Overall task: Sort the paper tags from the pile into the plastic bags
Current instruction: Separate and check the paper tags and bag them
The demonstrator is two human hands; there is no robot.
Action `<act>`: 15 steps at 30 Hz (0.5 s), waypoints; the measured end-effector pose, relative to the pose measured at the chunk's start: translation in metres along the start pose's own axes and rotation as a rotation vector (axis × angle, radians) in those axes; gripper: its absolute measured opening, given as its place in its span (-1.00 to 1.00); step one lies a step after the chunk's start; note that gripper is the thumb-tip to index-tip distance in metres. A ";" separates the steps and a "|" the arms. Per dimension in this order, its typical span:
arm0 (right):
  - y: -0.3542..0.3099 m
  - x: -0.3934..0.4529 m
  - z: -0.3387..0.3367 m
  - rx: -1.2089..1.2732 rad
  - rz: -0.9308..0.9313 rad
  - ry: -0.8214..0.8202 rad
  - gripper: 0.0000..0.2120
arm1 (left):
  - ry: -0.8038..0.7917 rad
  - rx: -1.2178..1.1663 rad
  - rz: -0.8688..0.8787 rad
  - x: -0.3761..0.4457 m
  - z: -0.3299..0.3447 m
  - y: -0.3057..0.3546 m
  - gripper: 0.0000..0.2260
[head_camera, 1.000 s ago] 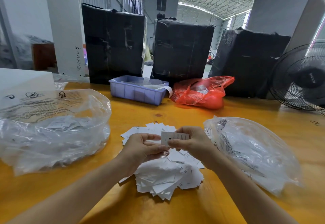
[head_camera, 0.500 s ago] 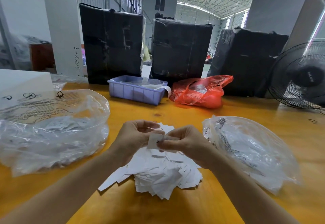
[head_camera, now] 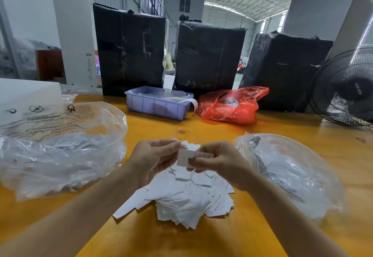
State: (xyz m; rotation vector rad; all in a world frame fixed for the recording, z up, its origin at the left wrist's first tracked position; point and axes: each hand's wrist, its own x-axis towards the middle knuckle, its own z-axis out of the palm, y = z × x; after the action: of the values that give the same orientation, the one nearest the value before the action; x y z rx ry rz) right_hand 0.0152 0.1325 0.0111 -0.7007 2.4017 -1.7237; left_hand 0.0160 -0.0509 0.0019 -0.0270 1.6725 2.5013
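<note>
- Above the pile of paper tags (head_camera: pixel 181 198), the right hand (head_camera: pixel 220 164) pinches one white tag (head_camera: pixel 183 157) in curled fingers (head_camera: pixel 193 163).
- Left hand (head_camera: pixel 153 159) curls beside it, fingertips at the tag's edge.
- Clear plastic bags flank the pile on the yellow desk (head_camera: pixel 201 240): left bag (head_camera: pixel 60 149), right bag (head_camera: pixel 286 174).

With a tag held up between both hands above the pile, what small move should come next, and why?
Probably read the tag and drop it into the matching bag. Both hands, left and right, pinch it above the pile, so it is already picked. The left bag and the right bag lie on either side; the tag's print is unreadable, so I cannot tell which.
</note>
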 end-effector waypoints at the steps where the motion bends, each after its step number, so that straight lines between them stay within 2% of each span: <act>1: -0.002 0.000 -0.004 0.051 -0.004 0.052 -0.92 | 0.009 -0.032 0.007 0.000 0.000 0.000 -0.75; 5: -0.004 -0.001 -0.015 0.176 -0.012 0.253 -0.85 | 0.032 -0.005 0.039 -0.003 0.003 -0.003 -0.61; 9: -0.004 -0.002 -0.012 0.081 -0.024 0.264 -0.92 | 0.048 0.040 0.073 -0.004 0.005 -0.004 -0.54; 15: -0.004 -0.002 -0.011 0.084 0.011 0.242 -0.88 | 0.026 0.066 0.085 -0.003 0.005 -0.005 -0.54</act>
State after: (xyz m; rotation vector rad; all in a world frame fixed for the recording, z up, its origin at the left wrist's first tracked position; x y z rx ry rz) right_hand 0.0142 0.1415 0.0188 -0.4929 2.4573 -1.9957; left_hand 0.0202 -0.0448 -0.0009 0.0178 1.8016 2.5150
